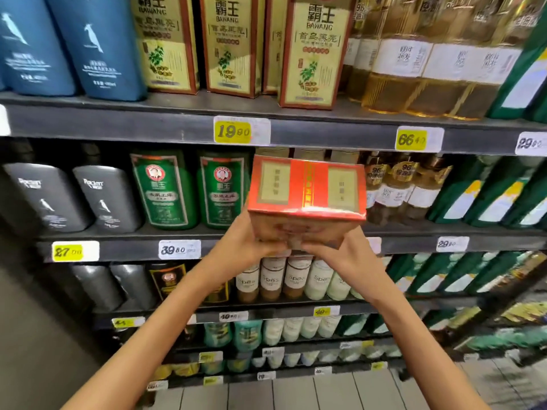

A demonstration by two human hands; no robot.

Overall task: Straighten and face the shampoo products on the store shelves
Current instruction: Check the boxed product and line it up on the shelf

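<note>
Red box (307, 190) aloft, left hand (244, 247), right hand (340, 253) — each grip curled round its near edge, before shelf lip (414, 245)

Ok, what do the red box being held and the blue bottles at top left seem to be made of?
The red box, gripped by the left hand and right hand: looks like printed cardboard, slightly glossy, with sharp folded edges and flat panels. The blue bottles: probably matte opaque plastic, going by rounded moulded corners and dull highlights.
</note>
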